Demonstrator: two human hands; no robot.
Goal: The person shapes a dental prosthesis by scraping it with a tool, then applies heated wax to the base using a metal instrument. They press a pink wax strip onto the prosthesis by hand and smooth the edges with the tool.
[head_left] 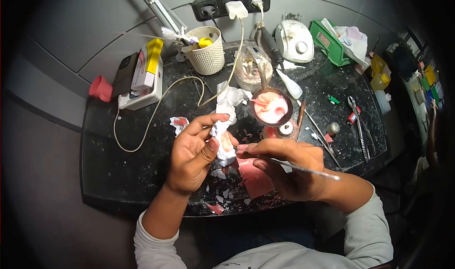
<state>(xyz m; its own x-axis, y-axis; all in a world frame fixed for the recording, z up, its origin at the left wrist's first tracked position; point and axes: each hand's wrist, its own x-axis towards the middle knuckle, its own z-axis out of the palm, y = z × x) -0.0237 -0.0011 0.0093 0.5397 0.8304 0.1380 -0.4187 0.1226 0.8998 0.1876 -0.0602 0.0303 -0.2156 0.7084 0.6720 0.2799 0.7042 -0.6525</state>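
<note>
My left hand [188, 159] grips a white plaster dental cast [227, 151] between thumb and fingers, with a pinkish patch on its face. Close by on the right, my right hand [298, 169] is closed around a thin metal wax spatula [316, 171]. Its handle slants out to the right; the working tip near the cast is too hidden to make out. Beyond the hands, a small pan [271, 107] of pink and whitish wax sits above a burner [286, 129]. A pink wax sheet [257, 180] lies below my hands on the black table.
Plaster and wax scraps litter the table [137, 174]. Pliers [361, 134] lie at right. Behind stand a white woven basket [207, 55], a white control unit [295, 41], a green bin [330, 43] and a box [146, 69]. A cable [156, 106] loops across the left side.
</note>
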